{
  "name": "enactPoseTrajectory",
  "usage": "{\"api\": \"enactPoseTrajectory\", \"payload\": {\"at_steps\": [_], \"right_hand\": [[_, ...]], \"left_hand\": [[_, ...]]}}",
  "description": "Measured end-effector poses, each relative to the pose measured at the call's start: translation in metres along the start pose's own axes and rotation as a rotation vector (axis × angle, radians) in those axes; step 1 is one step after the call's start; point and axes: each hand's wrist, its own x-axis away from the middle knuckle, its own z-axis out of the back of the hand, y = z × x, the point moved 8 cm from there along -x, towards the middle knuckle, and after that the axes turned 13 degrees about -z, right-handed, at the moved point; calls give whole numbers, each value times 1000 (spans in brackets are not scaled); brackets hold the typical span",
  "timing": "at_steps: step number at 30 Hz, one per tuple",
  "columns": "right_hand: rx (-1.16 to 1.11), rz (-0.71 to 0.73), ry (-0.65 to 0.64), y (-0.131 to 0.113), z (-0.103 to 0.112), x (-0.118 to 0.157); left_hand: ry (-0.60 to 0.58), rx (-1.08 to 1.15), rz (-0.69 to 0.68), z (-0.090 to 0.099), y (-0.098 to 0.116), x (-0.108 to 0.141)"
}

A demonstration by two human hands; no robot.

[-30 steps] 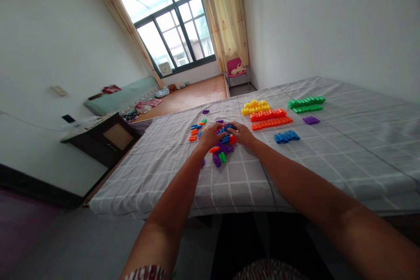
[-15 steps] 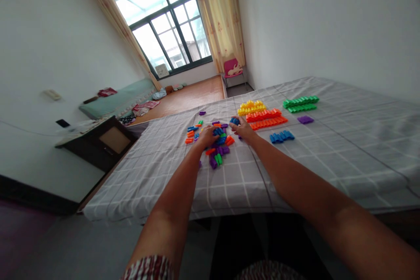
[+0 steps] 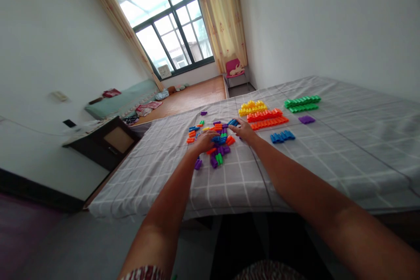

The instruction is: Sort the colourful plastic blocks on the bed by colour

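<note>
My right hand [image 3: 242, 129] closes its fingers and thumb on blue plastic pieces [image 3: 232, 122] at the right edge of a loose pile. Over the left of that pile, my left hand [image 3: 204, 141] reaches with fingers stretched out, close to other blue pieces [image 3: 221, 140]. The pile mixes small tube-like pieces: purple ones [image 3: 224, 150], orange ones [image 3: 230, 140] and green ones [image 3: 219, 158]. Some of them are hidden under my left hand. Right of my hands lies a row of blue pieces [image 3: 282, 136].
Orange rows [image 3: 267, 118], a yellow group [image 3: 252, 107], green rows [image 3: 302, 103] and a purple piece [image 3: 306, 120] lie on the right of the grey checked cloth [image 3: 328, 162]. A dark cabinet [image 3: 101, 142] stands to the left. A pink chair [image 3: 233, 68] is at the back.
My left hand has shifted left and slightly toward me, uncovering orange and blue pieces. My right hand stays nearly in place, and the blue pieces at its fingers now show more.
</note>
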Motion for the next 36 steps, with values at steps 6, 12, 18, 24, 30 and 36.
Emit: {"api": "enactPoseTrajectory", "payload": {"at_steps": [6, 12, 18, 24, 30, 36], "right_hand": [[-142, -22, -30, -4, -3, 1], [-100, -31, -100, -12, -11, 11], [-74, -39, -118, -12, -11, 11], [56, 134, -54, -20, -19, 11], [215, 297, -220, -58, 3, 20], [359, 182, -197, -54, 151, 25]], "left_hand": [[-27, 47, 122, 1, -12, 0], [-1, 121, 176, 8, -20, 9], [-200, 209, -48, -8, -5, 6], [-221, 63, -6, -10, -17, 4], [-57, -22, 24, 22, 4, -16], [153, 226, -118, 26, 91, -76]]}}
